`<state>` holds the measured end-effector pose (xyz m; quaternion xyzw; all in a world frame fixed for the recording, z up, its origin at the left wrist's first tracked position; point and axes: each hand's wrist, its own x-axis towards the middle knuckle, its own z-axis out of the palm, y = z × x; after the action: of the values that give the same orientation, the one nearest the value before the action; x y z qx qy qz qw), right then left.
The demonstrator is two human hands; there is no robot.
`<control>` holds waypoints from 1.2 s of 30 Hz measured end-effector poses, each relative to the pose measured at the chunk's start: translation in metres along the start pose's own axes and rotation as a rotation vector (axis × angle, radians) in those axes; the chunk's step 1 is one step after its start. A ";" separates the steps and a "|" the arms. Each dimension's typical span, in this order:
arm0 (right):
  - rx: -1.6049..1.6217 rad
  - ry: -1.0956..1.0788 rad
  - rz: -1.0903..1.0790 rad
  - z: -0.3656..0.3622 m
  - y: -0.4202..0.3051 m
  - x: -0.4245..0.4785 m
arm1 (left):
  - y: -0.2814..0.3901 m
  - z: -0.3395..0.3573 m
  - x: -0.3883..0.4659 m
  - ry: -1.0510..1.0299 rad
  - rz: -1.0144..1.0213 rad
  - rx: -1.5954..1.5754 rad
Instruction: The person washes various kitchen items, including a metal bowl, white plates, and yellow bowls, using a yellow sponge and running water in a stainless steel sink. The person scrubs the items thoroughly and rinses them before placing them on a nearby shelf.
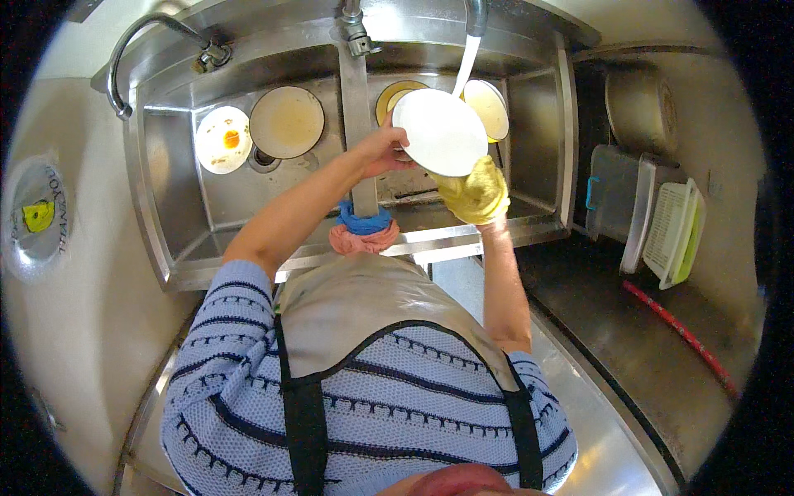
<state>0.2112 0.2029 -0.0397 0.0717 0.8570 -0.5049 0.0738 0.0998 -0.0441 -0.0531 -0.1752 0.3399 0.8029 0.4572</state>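
A white plate (439, 133) is tilted above the right sink basin, held at its left rim by my left hand (389, 152). My right hand (476, 189) wears a yellow cloth mitt and grips the plate's lower right edge; its fingers are hidden by the cloth. Behind the plate, a white stream of water (466, 67) comes down from the right faucet (476, 20). Partly covered by the plate are a yellow-rimmed dish (386, 100) and another yellow-rimmed dish (487, 108) in the same basin.
The left basin holds a white dish with orange residue (214, 146) and a round dark-rimmed plate (286, 123). Blue and pink cloths (364, 229) hang at the divider's front. A curved tap (149, 22) overhangs the left. Plastic containers (670, 235) and a metal pot (639, 108) stand right.
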 end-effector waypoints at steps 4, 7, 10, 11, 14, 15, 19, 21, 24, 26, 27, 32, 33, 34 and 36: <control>1.203 0.168 0.348 -0.042 -0.021 0.011 | 0.005 0.007 -0.001 0.037 -0.005 0.064; 0.828 0.141 -0.012 -0.038 -0.039 0.033 | 0.011 0.021 -0.012 0.069 0.029 0.287; 0.640 0.069 -0.004 -0.002 -0.050 0.048 | 0.012 0.036 -0.024 0.027 -0.045 0.260; 0.713 -0.023 0.040 0.016 -0.054 0.049 | 0.011 0.039 -0.026 0.003 -0.059 0.213; 0.337 -0.311 -0.164 0.056 -0.060 0.046 | 0.001 0.042 -0.032 0.003 -0.109 0.131; 0.028 -0.359 -0.336 0.059 -0.059 0.049 | -0.001 0.040 -0.034 -0.001 -0.134 0.130; -0.608 -0.170 -0.630 0.053 -0.051 0.074 | -0.008 0.029 -0.044 -0.095 -0.241 0.000; -0.898 -0.264 -0.665 0.041 -0.047 0.091 | -0.009 0.029 -0.047 -0.082 -0.274 -0.021; -0.714 -0.124 -0.314 0.033 -0.049 0.104 | -0.005 0.036 -0.050 -0.035 -0.203 -0.012; -0.802 -0.107 -0.118 0.035 -0.055 0.101 | -0.001 0.043 -0.052 0.000 -0.084 0.068; -0.924 -0.125 -0.105 0.037 -0.058 0.097 | 0.001 0.047 -0.052 0.050 -0.047 0.092; -1.150 -0.127 -0.067 0.046 -0.053 0.075 | -0.008 0.065 -0.034 0.182 0.099 0.115; -1.135 -0.189 -0.093 0.046 -0.048 0.073 | -0.012 0.067 -0.027 0.212 0.143 0.173; -1.048 -0.212 0.032 0.048 -0.043 0.075 | -0.013 0.067 -0.020 0.238 0.186 0.234; -0.611 -0.266 0.173 0.050 -0.034 0.080 | -0.012 0.066 -0.008 0.232 0.242 0.307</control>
<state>0.1285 0.1466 -0.0506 0.0525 0.9423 -0.2215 0.2455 0.1161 0.0024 -0.0063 -0.1526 0.5270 0.7652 0.3369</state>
